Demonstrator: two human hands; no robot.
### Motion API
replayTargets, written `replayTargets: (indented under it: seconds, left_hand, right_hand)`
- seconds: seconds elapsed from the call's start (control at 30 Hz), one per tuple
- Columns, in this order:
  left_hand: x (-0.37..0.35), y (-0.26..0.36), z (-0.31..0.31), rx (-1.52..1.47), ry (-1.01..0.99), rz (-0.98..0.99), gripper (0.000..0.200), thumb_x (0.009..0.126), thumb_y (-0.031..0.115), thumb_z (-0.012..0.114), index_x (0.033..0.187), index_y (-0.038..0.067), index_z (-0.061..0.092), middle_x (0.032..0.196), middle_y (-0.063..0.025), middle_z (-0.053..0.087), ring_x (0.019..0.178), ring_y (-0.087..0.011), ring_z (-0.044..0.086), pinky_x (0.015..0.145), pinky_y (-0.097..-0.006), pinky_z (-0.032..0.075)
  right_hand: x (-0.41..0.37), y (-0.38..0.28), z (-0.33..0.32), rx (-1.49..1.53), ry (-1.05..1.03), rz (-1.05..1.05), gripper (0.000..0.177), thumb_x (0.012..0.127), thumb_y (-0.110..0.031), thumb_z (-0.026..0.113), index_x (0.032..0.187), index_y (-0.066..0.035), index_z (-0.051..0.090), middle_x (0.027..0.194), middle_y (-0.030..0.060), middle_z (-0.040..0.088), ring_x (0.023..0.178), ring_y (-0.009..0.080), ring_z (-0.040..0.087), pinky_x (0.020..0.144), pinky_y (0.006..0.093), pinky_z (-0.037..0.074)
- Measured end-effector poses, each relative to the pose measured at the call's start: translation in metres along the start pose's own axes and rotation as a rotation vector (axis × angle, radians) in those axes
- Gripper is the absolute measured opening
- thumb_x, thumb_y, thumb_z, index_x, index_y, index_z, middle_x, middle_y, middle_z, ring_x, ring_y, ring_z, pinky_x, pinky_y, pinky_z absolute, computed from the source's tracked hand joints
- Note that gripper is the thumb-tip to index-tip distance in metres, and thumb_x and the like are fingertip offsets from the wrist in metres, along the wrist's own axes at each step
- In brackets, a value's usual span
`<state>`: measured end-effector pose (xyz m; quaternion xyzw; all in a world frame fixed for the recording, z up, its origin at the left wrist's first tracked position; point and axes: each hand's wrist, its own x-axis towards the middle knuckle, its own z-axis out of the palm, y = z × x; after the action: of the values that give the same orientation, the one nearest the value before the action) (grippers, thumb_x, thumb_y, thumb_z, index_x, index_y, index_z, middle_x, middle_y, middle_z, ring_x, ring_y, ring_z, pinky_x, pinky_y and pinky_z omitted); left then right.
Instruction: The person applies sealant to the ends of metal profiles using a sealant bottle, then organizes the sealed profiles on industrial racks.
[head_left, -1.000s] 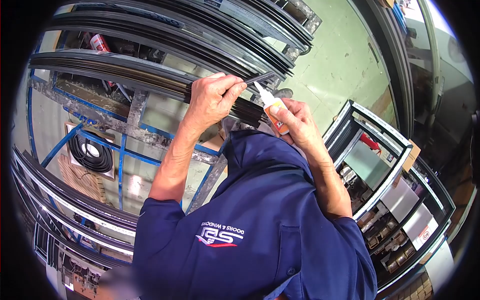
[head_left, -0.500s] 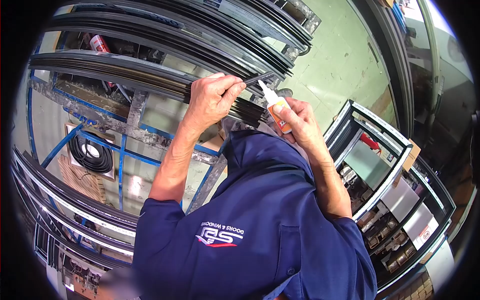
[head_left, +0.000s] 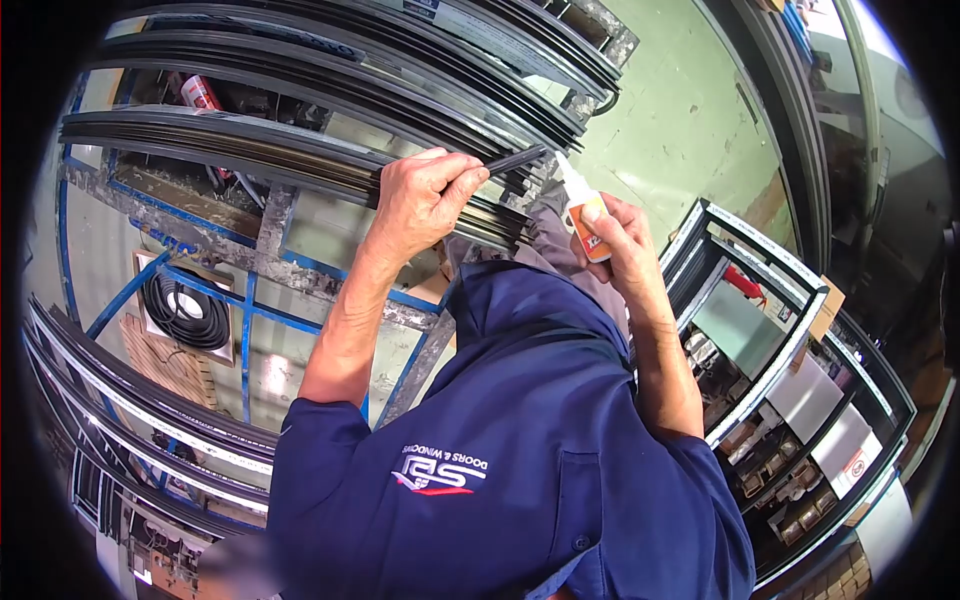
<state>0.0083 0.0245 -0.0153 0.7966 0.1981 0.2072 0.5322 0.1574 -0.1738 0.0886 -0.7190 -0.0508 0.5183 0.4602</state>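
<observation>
One black coil (head_left: 208, 328) is seen at the left, set beside the blue-edged rack (head_left: 248, 345). Farther forward, long dark profiles (head_left: 230, 143) are laid in rows across the rack. To their right, the left hand (head_left: 428, 205) is closed in a pinch, and a short black strip (head_left: 515, 160) is gripped between thumb and fingers, its free end pointed away to the right over the profile ends. That end could be swung aside if the pinch is loosened or the wrist is turned, since no support for it can be made out. Just beside it is the white nozzle (head_left: 567, 175) of a small bottle (head_left: 590, 228) with an orange label; whether the two are touching cannot be told. The bottle is held, tilted, in the right hand (head_left: 627, 240), with its sides wrapped by thumb and fingers. If it is squeezed too hard, liquid could be spilled onto the profiles, the fingers or the clothing. Farther right, a white-edged frame (head_left: 765, 248) is seen, well apart from the strip.
</observation>
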Motion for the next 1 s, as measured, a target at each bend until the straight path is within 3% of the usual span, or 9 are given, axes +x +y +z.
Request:
replayTargets:
  seconds: [0.13, 0.2, 0.23, 0.33, 0.53, 0.77, 1.0]
  left_hand:
    - [0.001, 0.008, -0.006, 0.026, -0.082, -0.034, 0.017, 0.089, 0.023, 0.074, 0.094, 0.007, 0.077, 0.065, -0.0066, 0.063, 0.06, -0.0243, 0.059, 0.055, -0.0369, 0.046]
    - [0.003, 0.01, -0.011, 0.058, -0.173, 0.048, 0.018, 0.088, 0.023, 0.074, 0.098, 0.009, 0.078, 0.068, -0.005, 0.063, 0.065, -0.0231, 0.057, 0.06, -0.0364, 0.047]
    - [0.003, 0.01, -0.014, 0.074, -0.219, 0.09, 0.019, 0.087, 0.023, 0.075, 0.1, 0.009, 0.078, 0.07, -0.0041, 0.063, 0.067, -0.0225, 0.057, 0.063, -0.0361, 0.047]
    - [0.0, 0.008, -0.02, 0.069, -0.288, 0.148, 0.023, 0.085, 0.023, 0.076, 0.105, 0.011, 0.078, 0.076, -0.0031, 0.061, 0.075, -0.0226, 0.055, 0.071, -0.0368, 0.046]
    - [-0.007, 0.009, -0.014, 0.221, -0.283, 0.23, 0.025, 0.078, 0.017, 0.081, 0.102, 0.011, 0.078, 0.085, -0.0024, 0.06, 0.084, -0.023, 0.054, 0.078, -0.0373, 0.044]
    - [-0.013, 0.015, -0.003, 0.318, -0.221, 0.217, 0.024, 0.074, 0.015, 0.082, 0.098, 0.01, 0.078, 0.084, -0.0024, 0.059, 0.084, -0.0232, 0.055, 0.078, -0.039, 0.043]
    - [-0.008, 0.026, -0.005, 0.424, -0.289, 0.232, 0.022, 0.076, 0.016, 0.081, 0.097, 0.01, 0.078, 0.082, -0.0024, 0.056, 0.085, -0.0231, 0.053, 0.076, -0.0379, 0.041]
  right_hand:
    - [-0.006, 0.014, -0.011, 0.087, -0.063, -0.11, 0.044, 0.095, -0.041, 0.063, 0.115, -0.002, 0.058, 0.073, 0.0091, 0.064, 0.051, 0.0115, 0.052, 0.05, 0.0241, 0.041]
    - [-0.008, 0.014, -0.01, 0.151, -0.059, -0.173, 0.047, 0.095, -0.04, 0.065, 0.121, -0.003, 0.054, 0.082, 0.0115, 0.066, 0.059, 0.015, 0.057, 0.058, 0.0267, 0.047]
    - [-0.009, 0.019, -0.018, 0.163, -0.097, -0.14, 0.049, 0.093, -0.036, 0.068, 0.125, -0.004, 0.05, 0.091, 0.0111, 0.065, 0.072, 0.0177, 0.061, 0.069, 0.0305, 0.05]
    - [-0.007, 0.031, -0.02, 0.204, -0.033, -0.204, 0.046, 0.09, -0.032, 0.071, 0.122, -0.004, 0.052, 0.091, 0.0081, 0.062, 0.078, 0.0161, 0.06, 0.072, 0.0302, 0.05]
    - [0.005, 0.07, -0.027, 0.29, 0.02, -0.063, 0.031, 0.088, -0.019, 0.077, 0.11, -0.004, 0.06, 0.087, 0.0024, 0.063, 0.072, 0.0116, 0.06, 0.068, 0.0277, 0.05]
    - [0.02, 0.077, -0.008, 0.143, 0.013, 0.012, 0.03, 0.087, -0.022, 0.08, 0.105, -0.004, 0.066, 0.085, -0.0017, 0.063, 0.068, 0.0071, 0.054, 0.061, 0.0243, 0.045]
    - [0.037, 0.095, 0.001, 0.016, 0.03, 0.023, 0.034, 0.085, -0.029, 0.084, 0.101, -0.004, 0.067, 0.077, -0.0024, 0.062, 0.063, 0.0052, 0.052, 0.055, 0.0227, 0.043]
